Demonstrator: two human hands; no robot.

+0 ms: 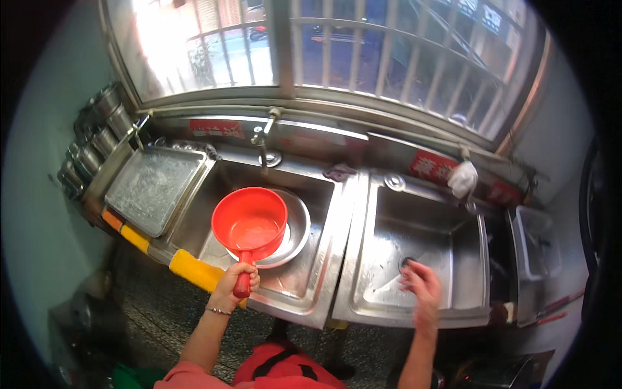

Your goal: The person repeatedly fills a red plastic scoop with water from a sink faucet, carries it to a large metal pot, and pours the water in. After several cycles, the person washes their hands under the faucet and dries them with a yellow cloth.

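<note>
My left hand [235, 282] is closed around the handle of a red plastic dipper [250, 219]. The dipper is held over a round stainless-steel basin [300, 238], covering much of it. That basin rests in the left stainless-steel sink [323, 209]. My right hand [422, 282] hovers above the right sink [413, 219], its fingers loosely curled and apart, with nothing visible in them. Close to its fingertips is the dark drain [407, 264] of that sink. A little clear wetness shows inside the dipper's bottom.
A metal tray [156, 187] lies left of the left sink, below a metal faucet [262, 141]. Yellow cloths [194, 270] hang over the front edge. A purplish rag [339, 171] sits behind the sinks. White cloth [463, 179] wraps the right faucet. A plastic bin [534, 243] stands far right.
</note>
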